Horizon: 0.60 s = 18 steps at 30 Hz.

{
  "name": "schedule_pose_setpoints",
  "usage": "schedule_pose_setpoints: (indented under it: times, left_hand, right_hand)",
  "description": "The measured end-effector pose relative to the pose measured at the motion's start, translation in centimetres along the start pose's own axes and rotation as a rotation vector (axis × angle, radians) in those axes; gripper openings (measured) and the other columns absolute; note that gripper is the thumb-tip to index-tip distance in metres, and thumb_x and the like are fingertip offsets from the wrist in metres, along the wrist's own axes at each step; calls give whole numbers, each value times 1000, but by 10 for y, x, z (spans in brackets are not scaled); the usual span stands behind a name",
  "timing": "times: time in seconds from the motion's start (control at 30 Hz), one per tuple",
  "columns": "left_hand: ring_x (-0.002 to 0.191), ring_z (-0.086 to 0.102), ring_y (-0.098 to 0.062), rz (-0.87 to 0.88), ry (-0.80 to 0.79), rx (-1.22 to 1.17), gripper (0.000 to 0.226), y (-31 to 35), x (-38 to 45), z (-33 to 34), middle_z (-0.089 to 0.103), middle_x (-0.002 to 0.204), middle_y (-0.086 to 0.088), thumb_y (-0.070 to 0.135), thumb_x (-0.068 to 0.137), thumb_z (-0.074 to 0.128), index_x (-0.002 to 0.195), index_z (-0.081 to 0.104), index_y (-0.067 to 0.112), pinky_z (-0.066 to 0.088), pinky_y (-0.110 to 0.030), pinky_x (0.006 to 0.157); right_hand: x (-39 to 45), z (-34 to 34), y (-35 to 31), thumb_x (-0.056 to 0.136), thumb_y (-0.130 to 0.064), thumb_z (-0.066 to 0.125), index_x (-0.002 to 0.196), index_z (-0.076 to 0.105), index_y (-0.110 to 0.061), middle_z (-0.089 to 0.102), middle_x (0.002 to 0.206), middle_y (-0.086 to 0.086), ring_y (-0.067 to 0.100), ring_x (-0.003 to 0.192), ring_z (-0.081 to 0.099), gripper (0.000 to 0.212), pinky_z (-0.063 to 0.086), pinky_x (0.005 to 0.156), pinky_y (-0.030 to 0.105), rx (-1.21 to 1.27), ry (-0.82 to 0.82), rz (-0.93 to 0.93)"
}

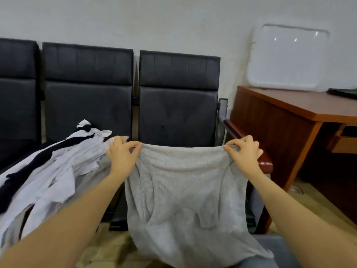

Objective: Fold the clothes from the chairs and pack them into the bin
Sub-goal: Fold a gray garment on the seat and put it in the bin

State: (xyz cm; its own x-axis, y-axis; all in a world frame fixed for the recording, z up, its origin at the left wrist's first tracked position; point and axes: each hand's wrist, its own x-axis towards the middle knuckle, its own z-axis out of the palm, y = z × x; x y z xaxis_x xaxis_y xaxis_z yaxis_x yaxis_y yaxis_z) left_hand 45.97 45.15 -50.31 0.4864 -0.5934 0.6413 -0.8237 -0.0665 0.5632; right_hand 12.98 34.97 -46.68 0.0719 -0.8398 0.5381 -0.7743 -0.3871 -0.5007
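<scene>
A grey garment (185, 194) hangs in the air in front of the right black chair (178, 105). My left hand (122, 154) pinches its top left corner and my right hand (244, 152) pinches its top right corner, so the top edge is stretched between them. The lower part droops down toward my lap. A heap of white and black clothes (48, 171) lies on the middle chair seat, just left of my left hand.
Three black padded chairs stand in a row against the white wall. A brown wooden desk (289, 109) stands to the right, with a clear plastic bin lid (287, 57) leaning on the wall above it. A wooden armrest (266, 161) sits behind my right hand.
</scene>
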Motion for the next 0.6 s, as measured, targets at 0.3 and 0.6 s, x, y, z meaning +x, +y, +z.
schedule_pose_setpoints:
  times: [0.3,0.6]
  left_hand:
    - [102,37,-29,-149,-192,84,17,-51,28,106,36,101,-2,35,90,60,96,73,27,22,-38,87]
    - [95,34,-26,-83,-222,125,18,-88,61,173,33,96,0,36,90,59,94,74,27,18,-33,81]
  right_hand:
    - [42,101,45,90,-33,61,92,70,-30,38,102,-3,24,107,34,9,16,86,32,-106,-168,98]
    - [87,172,64,91,-29,62,89,70,-29,38,99,-2,26,105,34,9,14,83,31,-110,-142,139]
